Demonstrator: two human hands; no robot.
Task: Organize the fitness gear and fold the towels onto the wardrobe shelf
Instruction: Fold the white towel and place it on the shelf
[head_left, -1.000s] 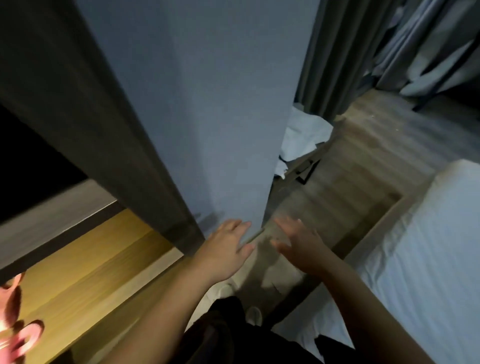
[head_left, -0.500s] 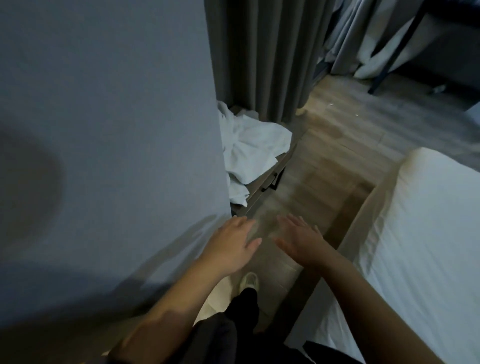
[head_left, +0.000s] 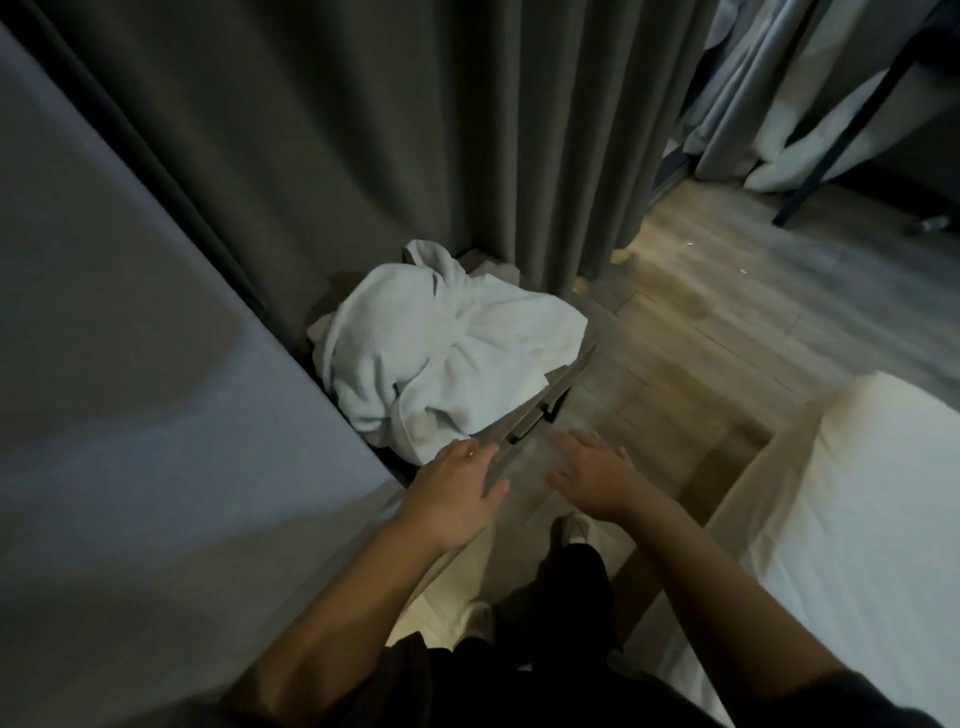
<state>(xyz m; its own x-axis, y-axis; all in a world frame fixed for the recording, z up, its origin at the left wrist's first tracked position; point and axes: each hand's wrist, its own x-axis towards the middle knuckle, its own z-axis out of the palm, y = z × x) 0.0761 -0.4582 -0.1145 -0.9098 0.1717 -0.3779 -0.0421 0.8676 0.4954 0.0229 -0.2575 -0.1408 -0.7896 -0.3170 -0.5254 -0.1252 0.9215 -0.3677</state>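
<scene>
Dim wood floor (head_left: 727, 322) runs between wardrobe and bed, and at its left edge a low desk (head_left: 540, 400) carries the white towels (head_left: 441, 353), crumpled in one loose heap against the grey curtain (head_left: 363, 130). Your left hand (head_left: 452, 493) hovers at the desk's near edge, fingers (head_left: 462, 460) straight and holding nothing, tips just beside the heap; contact is too dark to judge. Your right hand (head_left: 592, 478) hangs beside it over the floor, fingers relaxed and empty. A grey wardrobe panel (head_left: 130, 364) crowds the heap's left side, and the white bed (head_left: 831, 519) closes in on your right.
</scene>
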